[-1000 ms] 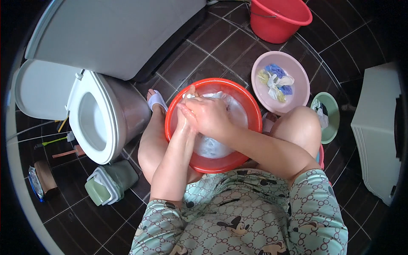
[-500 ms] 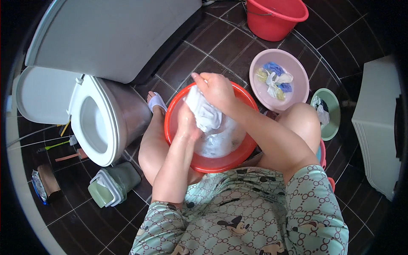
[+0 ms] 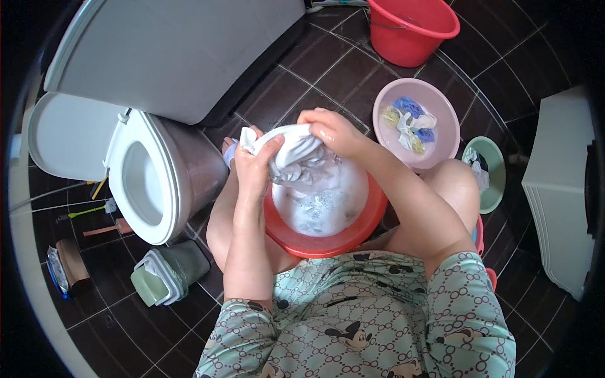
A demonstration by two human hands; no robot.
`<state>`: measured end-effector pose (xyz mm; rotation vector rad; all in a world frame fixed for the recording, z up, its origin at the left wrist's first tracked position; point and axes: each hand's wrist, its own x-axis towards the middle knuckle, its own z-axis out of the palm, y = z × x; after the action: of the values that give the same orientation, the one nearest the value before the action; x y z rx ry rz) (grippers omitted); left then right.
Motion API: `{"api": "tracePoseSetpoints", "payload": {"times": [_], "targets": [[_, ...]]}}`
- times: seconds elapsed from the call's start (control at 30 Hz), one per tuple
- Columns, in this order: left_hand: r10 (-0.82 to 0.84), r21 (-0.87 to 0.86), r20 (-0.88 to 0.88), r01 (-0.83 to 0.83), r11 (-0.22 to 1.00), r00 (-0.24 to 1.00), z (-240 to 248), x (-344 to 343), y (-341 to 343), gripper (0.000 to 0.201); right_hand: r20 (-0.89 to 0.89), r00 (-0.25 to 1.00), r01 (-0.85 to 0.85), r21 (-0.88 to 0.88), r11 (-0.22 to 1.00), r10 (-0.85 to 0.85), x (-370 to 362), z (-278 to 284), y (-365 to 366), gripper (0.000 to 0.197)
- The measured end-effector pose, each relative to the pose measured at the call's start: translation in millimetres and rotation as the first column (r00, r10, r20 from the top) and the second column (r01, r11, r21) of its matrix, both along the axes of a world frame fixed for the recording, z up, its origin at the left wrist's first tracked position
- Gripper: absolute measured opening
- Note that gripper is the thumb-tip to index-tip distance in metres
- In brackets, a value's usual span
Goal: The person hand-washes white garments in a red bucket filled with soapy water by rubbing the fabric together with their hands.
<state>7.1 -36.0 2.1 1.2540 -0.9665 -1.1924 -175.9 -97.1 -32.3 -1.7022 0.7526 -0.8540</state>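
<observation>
Between my hands, a wet white cloth garment [image 3: 296, 150] is stretched out above a red basin [image 3: 309, 244]. My left hand [image 3: 253, 165] grips its left end, with the thumb on top of the fabric. At the other end, my right hand [image 3: 334, 131] is closed on the bunched cloth, its fingers curled over the edge. The garment's exact kind cannot be made out. Soapy water [image 3: 324, 205] with white suds shows in the basin between my knees, below the hanging folds. The far rim is hidden behind the cloth and hands.
A pink basin [image 3: 445, 142] with small white, blue and yellow cloths stands at the right. Beside it is a green basin [image 3: 498, 189] with fabric; a red bucket [image 3: 409, 41] stands behind. Left are a toilet [image 3: 167, 189] and a lidded bin [image 3: 192, 264]. A grey-white cabinet [image 3: 554, 189] stands far right.
The bunched white garment has been spread wider between my hands. My left hand has moved left and up, my right hand slightly right. More suds show in the basin.
</observation>
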Motion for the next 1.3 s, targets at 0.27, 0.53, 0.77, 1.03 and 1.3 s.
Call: {"api": "tracePoseSetpoints", "payload": {"times": [0.27, 0.53, 0.77, 1.03, 1.3], "targets": [[0.073, -0.039, -0.311, -0.089, 0.995, 0.948, -2.2, 20.2, -3.2, 0.017, -0.021, 0.999, -0.026, 0.153, 0.988, 0.030, -8.5, -24.7, 5.3, 0.027], [0.261, 0.202, 0.177, -0.295, 0.934, 0.949, -40.1, 3.3, -15.3, 0.031, 0.186, 0.899, 0.362, 0.193, 0.912, -0.396, 22.7, -9.5, 13.3, 0.015], [0.269, 0.429, -0.638, 0.044, 0.902, 0.721, -64.3, -14.2, -6.9, 0.030, -0.057, 0.932, 0.256, -0.591, 0.765, -0.357, 55.1, 21.8, 71.0, 0.023], [0.186, 0.285, -0.834, 0.118, 0.951, 0.520, -80.7, -24.1, 24.3, 0.035, -0.162, 0.842, 0.324, -0.611, 0.723, -0.514, 58.0, 4.5, 57.2, 0.030], [-0.209, -0.176, -0.850, 0.113, 0.978, 0.485, -89.4, -39.5, 22.3, 0.032, -0.261, 0.853, 0.264, -0.532, 0.804, -0.453, 61.1, 10.6, 64.4, 0.031]]}}
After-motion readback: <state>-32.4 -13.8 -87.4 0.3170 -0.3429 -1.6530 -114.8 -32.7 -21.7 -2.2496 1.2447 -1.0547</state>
